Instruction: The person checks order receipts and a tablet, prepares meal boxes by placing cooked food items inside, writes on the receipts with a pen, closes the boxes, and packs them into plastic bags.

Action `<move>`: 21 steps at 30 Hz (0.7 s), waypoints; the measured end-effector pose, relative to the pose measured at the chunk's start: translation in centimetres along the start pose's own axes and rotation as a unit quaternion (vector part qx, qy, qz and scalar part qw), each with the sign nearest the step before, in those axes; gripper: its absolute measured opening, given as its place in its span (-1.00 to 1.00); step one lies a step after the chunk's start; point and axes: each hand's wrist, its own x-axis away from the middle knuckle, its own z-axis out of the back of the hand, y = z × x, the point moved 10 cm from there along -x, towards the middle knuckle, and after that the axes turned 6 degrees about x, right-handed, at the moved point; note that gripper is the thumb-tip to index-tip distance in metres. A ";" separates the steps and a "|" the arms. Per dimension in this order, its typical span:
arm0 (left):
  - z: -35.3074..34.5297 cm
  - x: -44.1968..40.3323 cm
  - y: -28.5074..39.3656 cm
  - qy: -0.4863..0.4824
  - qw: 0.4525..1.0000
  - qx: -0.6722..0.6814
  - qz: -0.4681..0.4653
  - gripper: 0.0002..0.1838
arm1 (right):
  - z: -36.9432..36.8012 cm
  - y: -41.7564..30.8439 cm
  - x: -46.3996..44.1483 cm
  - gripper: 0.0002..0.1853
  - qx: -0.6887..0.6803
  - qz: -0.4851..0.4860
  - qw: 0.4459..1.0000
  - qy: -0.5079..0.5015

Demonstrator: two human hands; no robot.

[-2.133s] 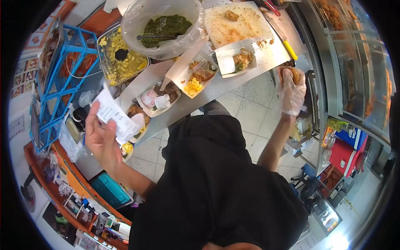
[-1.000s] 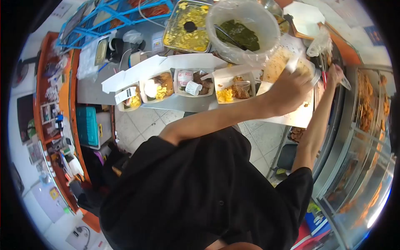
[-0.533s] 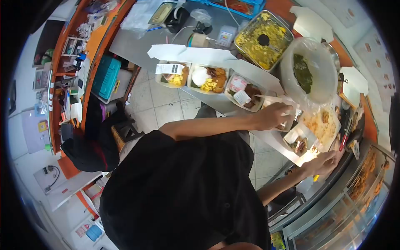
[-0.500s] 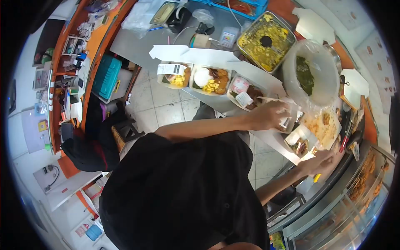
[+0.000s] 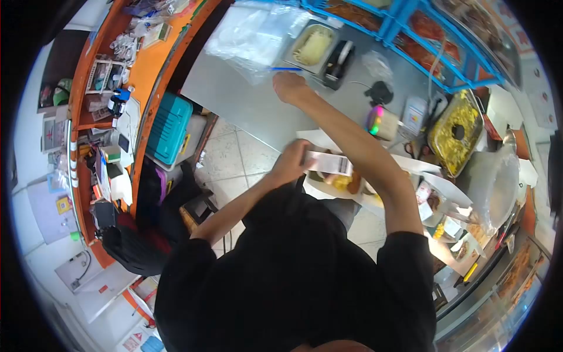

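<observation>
Clock directions taken about the paper slip (image 5: pixel 329 163), which is above the nearest white food box (image 5: pixel 319 187), overlapping it in view; contact with the box cannot be told. The left hand (image 5: pixel 290 162), at 9 o'clock, pinches the slip by its near end. Right hand (image 5: pixel 289 87) at 11 o'clock, fingers curled beside a blue pen (image 5: pixel 286 69); whether it grips the pen cannot be told. Handling estimate: the slip should be very light, thin and floppy, prone to creasing or tearing, and likely to soak up grease; best held by a short end, clear of the dark print. Containers: the nearest box has yellow and brown food in it, partly covered by the slip. Between 3 and 4 o'clock, another open box (image 5: pixel 427 212) holds a red-printed packet and dark food. Between 2 and 3 o'clock, a metal tray (image 5: pixel 481 120) of yellow, crumbly food with a black round piece on top. Just past 3 o'clock, a plastic-lined bowl (image 5: pixel 498 188); contents hidden at this angle. At 12 o'clock, a smaller metal pan (image 5: pixel 291 48) with pale shreds. At 1 o'clock, blue crates (image 5: pixel 388 28) holding reddish and brown items, too unclear to identify.
</observation>
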 end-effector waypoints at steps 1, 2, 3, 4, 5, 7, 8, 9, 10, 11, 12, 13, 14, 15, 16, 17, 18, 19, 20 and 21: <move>-0.1 -0.8 -0.2 -0.016 0.999 0.042 0.009 -0.53 | -2.3 0.3 -2.6 -0.78 0.077 -0.113 0.989 -0.050; 0.2 -1.4 0.4 -0.016 0.998 0.034 -0.047 -0.57 | -4.3 1.0 -4.3 -0.70 0.116 -0.186 0.972 -0.090; -0.2 -1.8 -0.3 -0.060 0.994 0.090 0.017 -0.59 | -6.3 1.5 -5.6 -0.63 0.158 -0.253 0.945 -0.137; 0.1 -1.8 -0.1 -0.018 0.994 0.041 -0.101 -0.59 | -7.8 2.5 -6.8 -0.69 0.185 -0.233 0.943 -0.150; 2.4 -1.7 2.0 -0.005 0.993 0.046 -0.105 -0.63 | -9.2 3.4 -7.9 -0.74 0.213 -0.211 0.940 -0.161; 1.0 -0.3 -1.3 -0.114 0.985 0.124 0.025 -0.69 | -8.3 4.3 -8.2 -0.74 0.169 -0.191 0.962 -0.095; 2.9 0.0 -0.8 -0.156 0.975 0.145 0.059 -0.73 | -7.7 4.0 -8.3 -0.80 0.224 -0.199 0.952 -0.056; 4.1 0.5 -0.4 -0.199 0.961 0.170 0.088 -0.76 | -7.7 3.9 -8.3 -0.79 0.209 -0.174 0.960 -0.070; 5.4 0.9 -0.5 -0.155 0.973 0.167 0.010 -0.81 | -6.9 3.5 -8.2 -0.78 0.195 -0.153 0.965 -0.084; 7.5 1.0 -0.3 -0.134 0.974 0.181 0.018 -0.82 | -6.6 2.1 -7.7 -0.78 0.213 -0.113 0.964 -0.114; 10.5 1.1 0.5 -0.116 0.974 0.193 0.023 -0.84 | -6.2 1.0 -7.1 -0.77 0.231 -0.076 0.960 -0.142; 13.0 1.2 0.8 -0.104 0.973 0.206 0.026 -0.86 | -5.7 0.2 -6.7 -0.77 0.247 -0.045 0.953 -0.171; 15.3 1.2 -0.3 -0.042 0.964 0.259 0.050 -0.89 | -4.7 -0.8 -6.3 -0.77 0.237 -0.034 0.959 -0.154; 17.1 1.2 -1.7 0.013 0.947 0.313 0.075 -0.91 | -3.8 -2.2 -5.3 -0.77 0.227 -0.028 0.963 -0.142; 19.6 1.2 -4.6 0.097 0.934 0.327 0.106 -0.88 | -2.5 -3.2 -4.3 -0.77 0.217 -0.031 0.967 -0.129; 20.7 0.9 -7.9 0.174 0.913 0.341 0.139 -0.82 | -0.1 -3.6 -3.1 -0.78 0.181 -0.068 0.975 -0.107; 20.2 0.2 -11.0 0.241 0.885 0.356 0.179 -0.82 | 2.5 -3.6 -1.7 -0.79 0.146 -0.107 0.980 -0.086; 19.0 0.2 -14.1 0.308 0.851 0.364 0.221 -0.80 | 6.3 -4.3 -0.1 -0.81 0.117 -0.103 0.987 -0.024; 16.5 0.5 -16.9 0.327 0.831 0.381 0.240 -0.76 | 9.1 -4.3 1.8 -0.82 0.089 -0.096 0.991 0.039; 14.5 0.7 -18.9 0.347 0.811 0.394 0.258 -0.72 | 10.6 -4.2 3.4 -0.83 0.076 -0.017 0.989 0.124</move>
